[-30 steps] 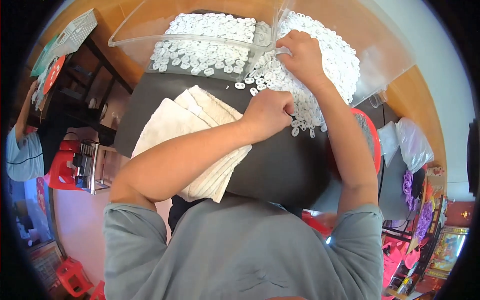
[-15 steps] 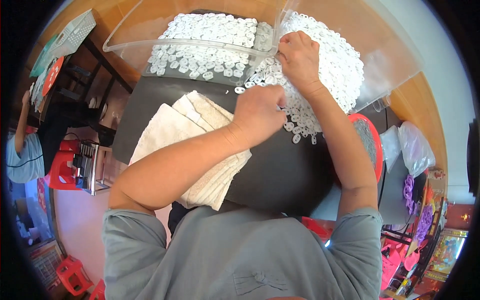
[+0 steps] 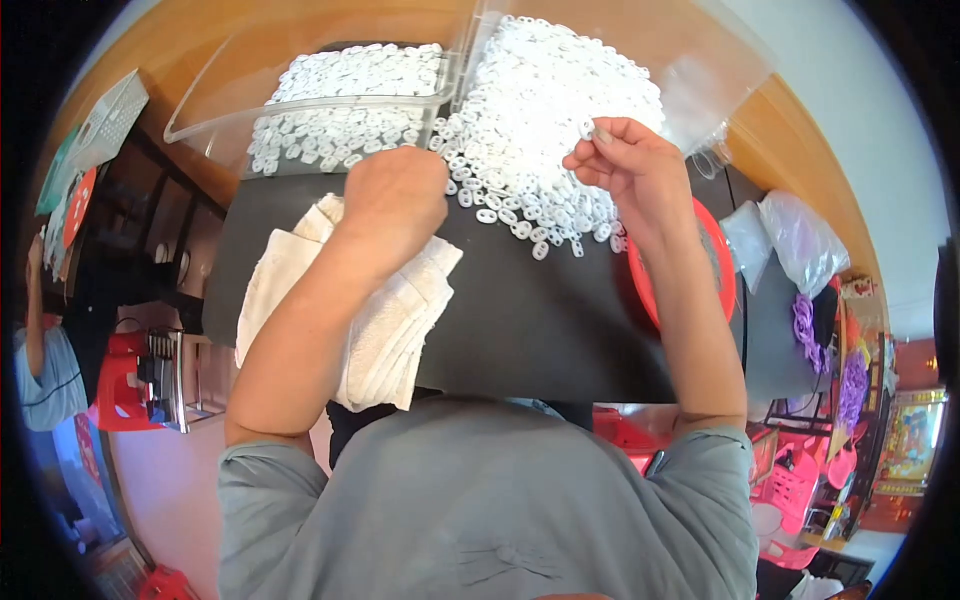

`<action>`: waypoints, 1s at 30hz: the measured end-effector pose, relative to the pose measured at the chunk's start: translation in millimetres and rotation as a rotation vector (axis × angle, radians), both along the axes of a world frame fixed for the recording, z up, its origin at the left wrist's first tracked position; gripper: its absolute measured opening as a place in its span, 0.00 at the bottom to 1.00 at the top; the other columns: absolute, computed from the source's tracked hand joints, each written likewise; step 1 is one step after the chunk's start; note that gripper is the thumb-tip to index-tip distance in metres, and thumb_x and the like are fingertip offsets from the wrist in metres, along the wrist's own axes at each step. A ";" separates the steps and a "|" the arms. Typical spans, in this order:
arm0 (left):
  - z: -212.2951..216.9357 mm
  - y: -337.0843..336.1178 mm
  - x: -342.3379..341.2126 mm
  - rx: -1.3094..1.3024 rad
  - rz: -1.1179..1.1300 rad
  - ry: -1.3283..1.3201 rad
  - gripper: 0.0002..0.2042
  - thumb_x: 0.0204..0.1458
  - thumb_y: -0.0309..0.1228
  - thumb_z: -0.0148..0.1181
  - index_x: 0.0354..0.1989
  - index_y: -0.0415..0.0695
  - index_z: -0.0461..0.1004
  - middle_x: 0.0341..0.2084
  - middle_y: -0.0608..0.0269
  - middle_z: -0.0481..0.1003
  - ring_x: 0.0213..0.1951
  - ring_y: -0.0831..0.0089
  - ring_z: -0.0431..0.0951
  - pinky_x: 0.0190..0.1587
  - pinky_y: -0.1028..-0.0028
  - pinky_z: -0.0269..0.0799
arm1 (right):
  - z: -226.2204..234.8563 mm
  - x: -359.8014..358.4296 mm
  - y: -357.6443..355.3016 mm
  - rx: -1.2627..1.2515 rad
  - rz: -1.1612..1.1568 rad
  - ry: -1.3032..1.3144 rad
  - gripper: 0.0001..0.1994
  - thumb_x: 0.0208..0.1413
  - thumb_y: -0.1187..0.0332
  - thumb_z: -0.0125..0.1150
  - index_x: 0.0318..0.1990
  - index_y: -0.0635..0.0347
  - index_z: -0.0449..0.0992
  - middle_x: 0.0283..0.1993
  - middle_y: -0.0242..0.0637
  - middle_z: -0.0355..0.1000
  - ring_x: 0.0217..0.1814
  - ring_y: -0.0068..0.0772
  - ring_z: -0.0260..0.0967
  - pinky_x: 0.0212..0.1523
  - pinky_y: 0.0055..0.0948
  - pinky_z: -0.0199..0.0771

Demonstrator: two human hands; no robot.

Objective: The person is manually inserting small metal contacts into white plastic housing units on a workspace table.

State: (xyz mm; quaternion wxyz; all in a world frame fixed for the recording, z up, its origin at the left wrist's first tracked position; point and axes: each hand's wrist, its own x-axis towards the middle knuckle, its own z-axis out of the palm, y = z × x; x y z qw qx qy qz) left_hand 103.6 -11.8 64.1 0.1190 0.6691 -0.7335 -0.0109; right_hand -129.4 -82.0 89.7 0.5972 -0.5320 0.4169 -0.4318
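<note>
A large heap of small white oval pieces with two holes (image 3: pixel 540 100) spills onto the dark table (image 3: pixel 520 320). Over the heap's right side, my right hand (image 3: pixel 640 165) is turned partly palm up, and thumb and forefinger pinch one white oval piece (image 3: pixel 586 128). My left hand (image 3: pixel 395 205) is closed like a fist, between the heap's left edge and a stack of cream cloths (image 3: pixel 400 325). Its fingertips are hidden, so I cannot see what it holds. My left forearm passes over the cloths.
A clear plastic bin (image 3: pixel 300 112) with more white pieces showing stands at the far left. Right of the heap sits a red-rimmed basin (image 3: pixel 729 270), partly behind my right forearm. Plastic bags (image 3: pixel 805 235) and purple cord (image 3: pixel 806 330) lie farther right. Another person (image 3: pixel 50 375) is at the left.
My left hand has moved away from the heap's near edge toward the cloths. My right hand has come off the heap's left part, turned over and shifted right. The whole view has shifted.
</note>
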 end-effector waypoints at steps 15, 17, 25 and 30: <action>-37.0 -13.4 -18.0 0.101 -0.178 0.373 0.12 0.43 0.24 0.55 0.38 0.41 0.78 0.34 0.46 0.78 0.42 0.50 0.77 0.46 0.57 0.71 | -28.8 -14.4 47.4 -0.058 -0.049 -0.063 0.07 0.58 0.75 0.55 0.43 0.67 0.73 0.35 0.41 0.76 0.38 0.32 0.76 0.39 0.27 0.74; -41.0 -15.6 -22.1 0.163 -0.226 0.476 0.13 0.43 0.24 0.55 0.39 0.41 0.78 0.35 0.47 0.78 0.44 0.51 0.76 0.47 0.58 0.70 | -35.3 -12.1 47.7 -0.077 -0.059 -0.046 0.07 0.58 0.75 0.56 0.42 0.67 0.73 0.35 0.40 0.76 0.37 0.31 0.76 0.38 0.26 0.74; -40.2 -19.4 -17.2 0.123 -0.124 0.683 0.06 0.39 0.25 0.61 0.26 0.38 0.79 0.23 0.51 0.77 0.31 0.57 0.77 0.36 0.63 0.71 | -50.5 -9.3 47.5 -0.087 -0.011 0.066 0.06 0.57 0.76 0.57 0.41 0.66 0.75 0.33 0.36 0.76 0.35 0.25 0.74 0.36 0.22 0.72; -32.6 -17.7 -12.7 0.290 -0.176 0.889 0.07 0.35 0.24 0.66 0.25 0.38 0.78 0.21 0.57 0.76 0.27 0.67 0.76 0.33 0.68 0.71 | -39.2 -6.9 59.9 -0.072 0.149 0.361 0.06 0.56 0.77 0.57 0.40 0.64 0.75 0.32 0.33 0.75 0.34 0.22 0.72 0.33 0.24 0.70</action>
